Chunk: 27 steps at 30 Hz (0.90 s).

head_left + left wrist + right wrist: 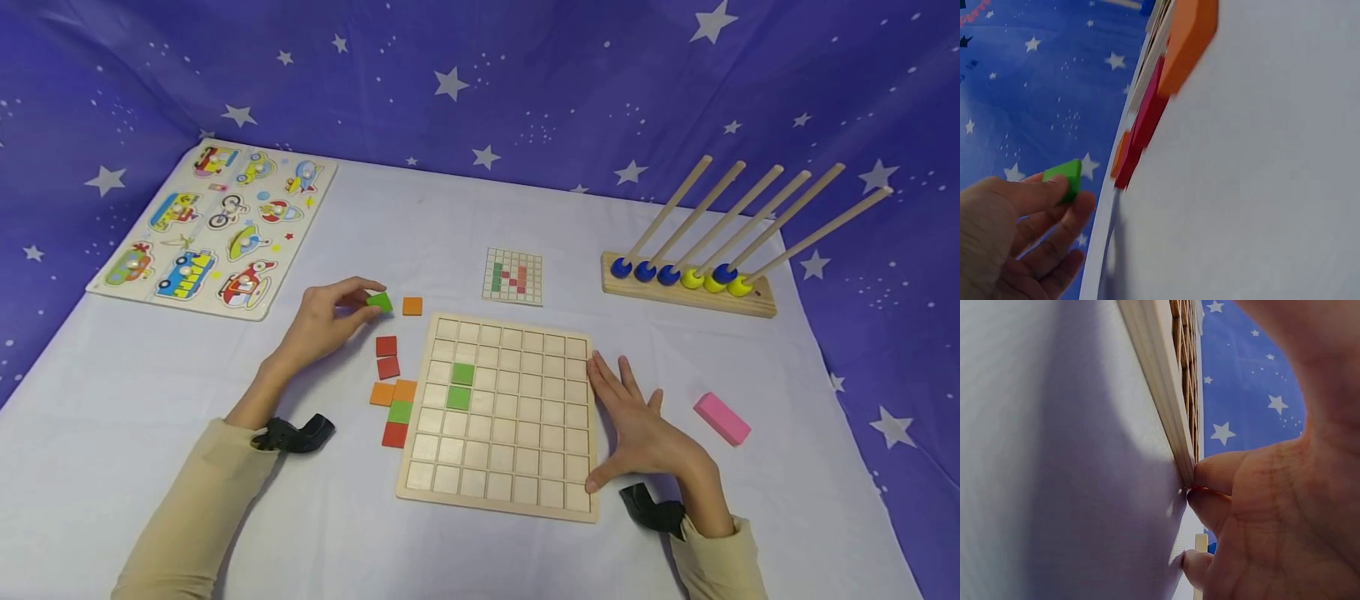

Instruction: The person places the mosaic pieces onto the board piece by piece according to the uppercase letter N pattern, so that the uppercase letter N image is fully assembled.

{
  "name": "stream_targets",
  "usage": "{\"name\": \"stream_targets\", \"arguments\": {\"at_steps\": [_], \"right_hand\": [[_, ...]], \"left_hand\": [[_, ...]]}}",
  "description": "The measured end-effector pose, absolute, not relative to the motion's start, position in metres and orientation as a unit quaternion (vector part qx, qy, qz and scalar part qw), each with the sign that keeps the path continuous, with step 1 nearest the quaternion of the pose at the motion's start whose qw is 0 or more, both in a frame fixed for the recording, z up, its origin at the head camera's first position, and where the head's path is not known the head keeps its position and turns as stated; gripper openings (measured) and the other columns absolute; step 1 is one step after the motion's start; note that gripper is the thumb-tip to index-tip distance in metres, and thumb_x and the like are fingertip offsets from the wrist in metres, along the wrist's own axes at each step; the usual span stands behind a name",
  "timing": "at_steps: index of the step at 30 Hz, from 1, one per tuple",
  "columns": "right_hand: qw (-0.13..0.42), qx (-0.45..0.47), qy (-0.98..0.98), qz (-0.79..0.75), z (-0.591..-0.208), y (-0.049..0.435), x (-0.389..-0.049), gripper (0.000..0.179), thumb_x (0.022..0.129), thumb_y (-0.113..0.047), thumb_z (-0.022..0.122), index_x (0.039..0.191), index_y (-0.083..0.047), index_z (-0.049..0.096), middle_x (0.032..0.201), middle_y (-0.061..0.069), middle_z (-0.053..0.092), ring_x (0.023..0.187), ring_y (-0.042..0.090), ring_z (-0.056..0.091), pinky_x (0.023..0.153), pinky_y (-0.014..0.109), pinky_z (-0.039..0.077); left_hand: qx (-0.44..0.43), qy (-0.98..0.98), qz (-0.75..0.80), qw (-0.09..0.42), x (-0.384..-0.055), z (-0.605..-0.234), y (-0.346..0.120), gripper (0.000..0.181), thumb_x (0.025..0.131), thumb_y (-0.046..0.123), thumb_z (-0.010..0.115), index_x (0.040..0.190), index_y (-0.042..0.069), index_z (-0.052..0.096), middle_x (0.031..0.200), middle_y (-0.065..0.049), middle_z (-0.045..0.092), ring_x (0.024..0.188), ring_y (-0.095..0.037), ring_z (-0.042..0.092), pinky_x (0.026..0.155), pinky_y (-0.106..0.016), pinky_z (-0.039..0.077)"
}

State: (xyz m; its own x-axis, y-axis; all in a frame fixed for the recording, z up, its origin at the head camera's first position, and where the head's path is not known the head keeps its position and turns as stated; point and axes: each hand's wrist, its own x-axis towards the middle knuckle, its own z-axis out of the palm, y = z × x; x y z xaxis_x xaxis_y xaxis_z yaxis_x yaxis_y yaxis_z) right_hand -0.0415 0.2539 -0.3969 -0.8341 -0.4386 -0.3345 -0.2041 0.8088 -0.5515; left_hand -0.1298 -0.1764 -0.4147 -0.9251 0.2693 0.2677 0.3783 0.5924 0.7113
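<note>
Between thumb and fingers my left hand (327, 318) pinches a green square tile (380, 302), left of the board's far corner. The left wrist view shows the same green tile (1066, 178) gripped at the fingertips. A wooden grid board (498, 417) lies flat, with two green tiles (461, 398) in neighbouring cells near its left side. My right hand (637, 429) is spread along the board's right edge, fingertips and thumb touching the rim. Seen from the right wrist, fingers (1219, 472) meet the board's side (1166, 394). Loose red tiles (386, 346) and orange tiles (412, 306) lie left of the board.
A small pattern card (512, 277) lies beyond the board. At back right stands a wooden peg stand (690, 287) with blue and yellow beads. A pink block (722, 418) lies right of my right hand, a vehicle puzzle (213, 229) at back left.
</note>
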Motion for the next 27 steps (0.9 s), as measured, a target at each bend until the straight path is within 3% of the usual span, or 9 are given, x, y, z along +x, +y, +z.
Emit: {"name": "stream_targets", "arguments": {"at_steps": [5,8,12,14,19,27], "right_hand": [[0.227,-0.179,0.923,-0.254,-0.395,0.254,-0.041,0.153,0.042,-0.055,0.092,0.155,-0.009,-0.001,0.162,0.013,-0.007,0.143,0.046,-0.021,0.087,0.085,-0.011],[0.225,-0.179,0.925,-0.248,-0.394,0.255,-0.041,0.154,0.042,-0.055,0.092,0.155,-0.011,-0.002,0.162,0.012,-0.007,0.143,0.046,-0.02,0.087,0.085,-0.011],[0.228,-0.17,0.928,-0.242,-0.394,0.255,-0.041,0.154,0.041,-0.056,0.091,0.155,-0.013,-0.002,0.163,0.01,-0.007,0.144,0.043,-0.02,0.089,0.084,-0.011],[0.229,-0.168,0.928,-0.243,-0.394,0.255,-0.041,0.154,0.041,-0.056,0.091,0.155,-0.013,-0.002,0.163,0.01,-0.007,0.144,0.043,-0.02,0.09,0.084,-0.012],[0.23,-0.166,0.928,-0.242,-0.395,0.255,-0.042,0.153,0.041,-0.056,0.091,0.155,-0.013,-0.002,0.163,0.01,-0.007,0.144,0.043,-0.02,0.09,0.084,-0.012],[0.228,-0.166,0.929,-0.239,-0.394,0.254,-0.042,0.154,0.041,-0.057,0.091,0.155,-0.012,-0.001,0.163,0.01,-0.006,0.145,0.044,-0.019,0.089,0.085,-0.01]], "left_hand": [[-0.203,-0.866,-0.456,-0.012,-0.121,-0.407,-0.153,0.021,0.086,0.011,0.071,0.107,0.01,0.073,0.094,-0.005,0.075,0.087,-0.014,0.069,0.08,-0.025,0.053],[-0.238,-0.852,-0.46,-0.08,-0.113,-0.403,-0.138,0.02,0.086,0.012,0.072,0.105,0.013,0.075,0.088,-0.002,0.074,0.069,-0.005,0.061,0.067,-0.022,0.05],[-0.299,-0.827,-0.448,-0.163,-0.103,-0.401,-0.12,0.017,0.085,0.013,0.072,0.103,0.013,0.076,0.085,0.002,0.074,0.062,-0.003,0.051,0.058,-0.019,0.041],[-0.323,-0.819,-0.435,-0.189,-0.098,-0.401,-0.113,0.015,0.085,0.014,0.073,0.1,0.014,0.076,0.086,0.005,0.074,0.067,-0.001,0.054,0.061,-0.018,0.042],[-0.353,-0.81,-0.417,-0.212,-0.087,-0.4,-0.101,0.009,0.083,0.014,0.075,0.091,0.017,0.076,0.076,0.01,0.071,0.067,0.002,0.06,0.06,-0.017,0.044],[-0.397,-0.807,-0.398,-0.18,-0.079,-0.403,-0.094,0.005,0.08,0.016,0.078,0.084,0.014,0.076,0.071,0.011,0.066,0.063,0.004,0.052,0.058,-0.017,0.045]]}}
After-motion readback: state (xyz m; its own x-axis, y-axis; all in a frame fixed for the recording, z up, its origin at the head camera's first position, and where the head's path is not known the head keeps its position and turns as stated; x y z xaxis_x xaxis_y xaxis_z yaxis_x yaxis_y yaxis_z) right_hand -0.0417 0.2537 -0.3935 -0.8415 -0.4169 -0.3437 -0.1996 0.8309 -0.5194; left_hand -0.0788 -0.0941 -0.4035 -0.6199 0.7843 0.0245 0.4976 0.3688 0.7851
